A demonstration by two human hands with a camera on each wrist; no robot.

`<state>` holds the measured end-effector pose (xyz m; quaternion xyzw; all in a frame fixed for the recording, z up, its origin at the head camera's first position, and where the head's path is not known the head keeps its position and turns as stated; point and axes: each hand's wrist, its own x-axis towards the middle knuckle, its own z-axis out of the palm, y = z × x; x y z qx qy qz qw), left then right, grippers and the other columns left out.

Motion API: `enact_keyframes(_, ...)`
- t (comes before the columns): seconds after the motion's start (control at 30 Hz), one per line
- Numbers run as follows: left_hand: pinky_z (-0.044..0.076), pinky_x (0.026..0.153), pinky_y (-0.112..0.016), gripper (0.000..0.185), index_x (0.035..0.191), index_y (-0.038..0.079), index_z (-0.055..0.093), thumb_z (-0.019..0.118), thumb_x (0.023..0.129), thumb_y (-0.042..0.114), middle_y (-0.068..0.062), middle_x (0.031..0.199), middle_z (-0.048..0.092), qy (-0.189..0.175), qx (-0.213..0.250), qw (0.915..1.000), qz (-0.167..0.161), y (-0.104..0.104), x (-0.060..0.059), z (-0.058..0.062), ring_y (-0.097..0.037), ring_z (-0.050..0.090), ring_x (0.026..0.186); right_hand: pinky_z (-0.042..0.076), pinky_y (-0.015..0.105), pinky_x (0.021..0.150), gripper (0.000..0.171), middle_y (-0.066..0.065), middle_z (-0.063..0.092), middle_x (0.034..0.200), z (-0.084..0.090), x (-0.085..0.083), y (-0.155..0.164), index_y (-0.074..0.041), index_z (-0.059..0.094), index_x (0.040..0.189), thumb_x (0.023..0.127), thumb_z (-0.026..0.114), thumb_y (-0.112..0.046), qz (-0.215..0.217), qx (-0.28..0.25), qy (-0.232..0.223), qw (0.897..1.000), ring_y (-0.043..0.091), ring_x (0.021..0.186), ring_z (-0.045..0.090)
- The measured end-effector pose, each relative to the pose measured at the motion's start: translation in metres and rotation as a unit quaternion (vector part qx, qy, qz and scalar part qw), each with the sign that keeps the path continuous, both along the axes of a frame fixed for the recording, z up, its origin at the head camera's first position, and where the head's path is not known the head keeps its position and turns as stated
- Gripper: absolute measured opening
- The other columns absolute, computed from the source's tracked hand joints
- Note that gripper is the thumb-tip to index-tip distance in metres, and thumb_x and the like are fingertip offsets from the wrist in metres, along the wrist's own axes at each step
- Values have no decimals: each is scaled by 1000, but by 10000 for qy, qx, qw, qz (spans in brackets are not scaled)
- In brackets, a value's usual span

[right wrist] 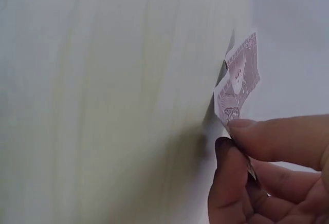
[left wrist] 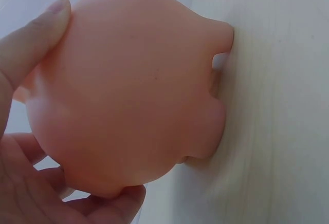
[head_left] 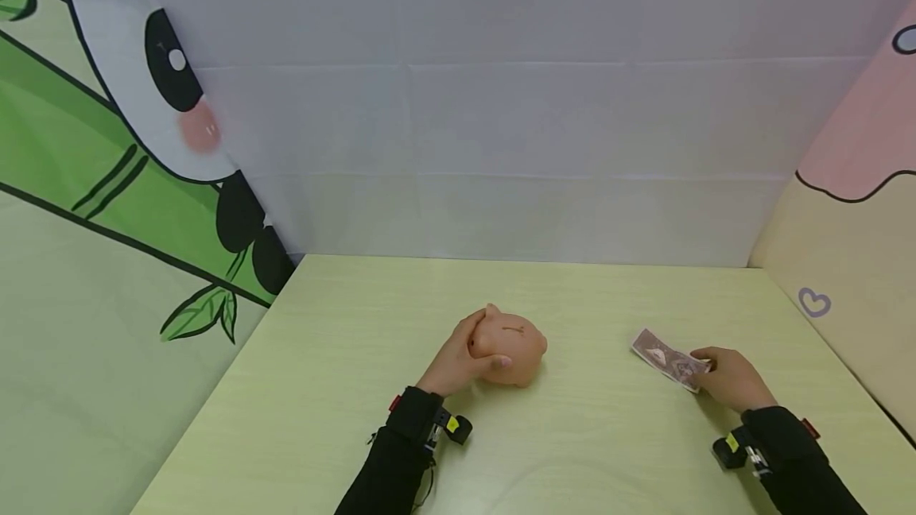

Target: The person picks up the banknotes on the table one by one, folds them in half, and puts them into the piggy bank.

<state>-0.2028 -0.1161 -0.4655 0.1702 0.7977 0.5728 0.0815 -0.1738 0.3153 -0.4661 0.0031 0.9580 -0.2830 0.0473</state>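
While gripping piggy bank (head_left: 511,348): banknote (head_left: 669,360) pinched.

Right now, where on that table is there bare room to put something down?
The table is bare behind the piggy bank up to the white backdrop, and between the piggy bank and the banknote. It is crowded only where the left hand grips the pig and the right hand pinches the note.

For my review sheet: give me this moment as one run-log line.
left hand: holds piggy bank on table | right hand: pinches banknote, apart from the piggy bank | slot: on top, nothing in it
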Motion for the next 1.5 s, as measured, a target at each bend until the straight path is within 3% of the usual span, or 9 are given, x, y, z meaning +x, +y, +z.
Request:
enact_keyframes(0.37,35,114,-51,95,157,18,22,79,83,39,-4,160,29,26,-54,10000,62,6,-7,-1,-29,37,142,40,31,57,46,12,61,83,6,-9,7,18,47,127,95,57,-13,-158,-356,181,9991,19,69,54)
enact_keyframes(0.63,36,113,-51,95,157,18,22,79,83,38,-5,159,30,42,-53,9999,109,8,-10,-1,-29,38,142,38,29,59,31,11,65,83,15,-8,5,12,56,110,101,49,-17,-231,-580,488,9969,17,72,55)
enact_keyframes(0.73,36,113,-51,95,157,19,23,79,83,39,-4,159,30,45,-85,9999,136,9,-10,-1,-29,38,142,42,29,60,30,13,65,87,15,-7,3,8,57,106,103,49,-21,-339,-798,555,9947,17,74,59)
enact_keyframes(1.0,35,114,-52,99,157,17,22,79,81,42,-5,160,30,17,-136,9997,191,11,-9,2,-30,36,143,56,26,66,33,18,67,94,22,-5,-6,12,56,113,103,50,-19,-413,-1262,734,9884,14,75,67)
enact_keyframes(1.3,33,115,-53,100,157,14,21,80,81,43,-6,161,28,-40,-249,9995,193,5,-2,7,-30,32,145,57,24,67,30,16,67,92,35,12,-31,9,57,107,103,51,-20,-467,-1401,1051,9834,12,75,67)
enact_keyframes(1.5,42,108,-52,90,156,14,26,78,84,33,-11,158,32,-33,-64,9999,110,-2,5,15,-33,42,138,57,20,67,29,17,67,93,41,26,-48,8,58,109,103,52,-19,-481,-1584,1263,9781,7,72,68)
